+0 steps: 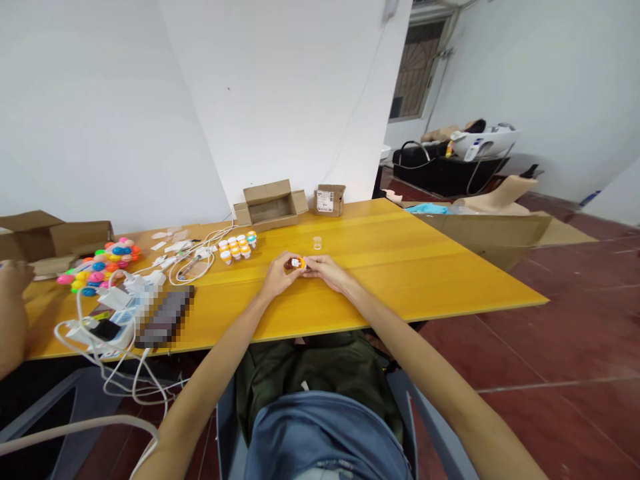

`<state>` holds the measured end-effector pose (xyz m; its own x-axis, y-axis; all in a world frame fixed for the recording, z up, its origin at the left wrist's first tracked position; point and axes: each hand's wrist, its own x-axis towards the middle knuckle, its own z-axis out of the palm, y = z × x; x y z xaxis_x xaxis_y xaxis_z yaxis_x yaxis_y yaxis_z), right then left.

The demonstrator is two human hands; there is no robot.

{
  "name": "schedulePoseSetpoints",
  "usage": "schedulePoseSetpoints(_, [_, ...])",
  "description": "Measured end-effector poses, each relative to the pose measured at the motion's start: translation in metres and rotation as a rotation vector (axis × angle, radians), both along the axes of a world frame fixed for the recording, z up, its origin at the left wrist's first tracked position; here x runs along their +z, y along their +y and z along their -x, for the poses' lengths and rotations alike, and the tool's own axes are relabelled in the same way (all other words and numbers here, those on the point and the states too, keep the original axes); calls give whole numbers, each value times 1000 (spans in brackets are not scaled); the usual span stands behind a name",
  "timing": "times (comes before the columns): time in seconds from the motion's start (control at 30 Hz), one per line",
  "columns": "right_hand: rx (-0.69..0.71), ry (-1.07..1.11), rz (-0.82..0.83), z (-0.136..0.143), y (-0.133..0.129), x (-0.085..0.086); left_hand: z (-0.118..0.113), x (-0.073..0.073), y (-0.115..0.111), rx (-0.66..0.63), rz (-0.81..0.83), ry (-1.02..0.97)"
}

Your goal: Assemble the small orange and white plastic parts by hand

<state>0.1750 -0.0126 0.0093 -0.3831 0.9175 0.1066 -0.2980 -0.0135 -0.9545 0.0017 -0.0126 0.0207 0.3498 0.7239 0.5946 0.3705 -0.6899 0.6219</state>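
My left hand (278, 276) and my right hand (326, 271) meet above the middle of the table. Between them is a small bottle-like piece (299, 263), brown at its left end, white in the middle and yellow at the right. The left fingers are closed round the brown end, and the right fingertips pinch the yellow end. Its exact kind is too small to make out. Just beyond my hands, a clear round cap (317, 243) rests on the wood. To the left stands a cluster of several small white-and-orange pieces (236, 248), with a teal one (251, 239) at its back right corner.
Two cardboard boxes, one open (273, 208) and one smaller (330, 200), stand by the wall. Leftward lie colourful balls (103, 267), tangled white cables (200, 257), a power strip (123, 320) and a blurred phone (167, 315). Another person's arm (13, 320) is at far left.
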Motion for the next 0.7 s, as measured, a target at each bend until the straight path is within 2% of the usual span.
schedulePoseSetpoints(0.37, [-3,17,50,-1,1,1,-1,-1,0,-9,55,-25])
schedulePoseSetpoints(0.53, [-11,-23,36,-1,1,0,0,-1,0,-25,66,-26])
schedulePoseSetpoints(0.7, [-9,30,18,-2,0,1,-1,-2,0,-10,53,-47])
